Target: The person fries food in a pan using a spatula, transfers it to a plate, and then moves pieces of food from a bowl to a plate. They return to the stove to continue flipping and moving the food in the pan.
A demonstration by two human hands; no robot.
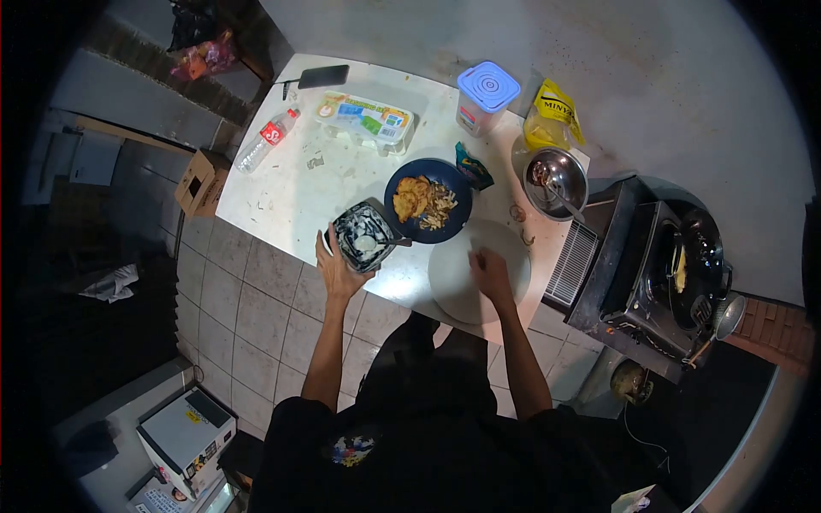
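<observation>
My left hand (336, 269) grips the edge of a dark square bowl (346, 221) at the table's front edge. White creamy residue coats the bowl's inside, and a spoon (389, 242) rests in it, its handle pointing right. Over a round white board (451, 278), my right hand (490, 275) is closed with curled fingers; whether anything is in them is hidden. Just beyond the board is a dark blue plate (428, 236) carrying a golden fried piece (411, 197) and a heap of browned strips (439, 208).
Behind the plate lie an egg carton (366, 120), a plastic bottle (267, 141), a phone (323, 77) and a blue-lidded container (488, 85). To the right are a metal bowl (575, 184), a yellow bag (554, 115) and a stove with a black wok (705, 235) holding food.
</observation>
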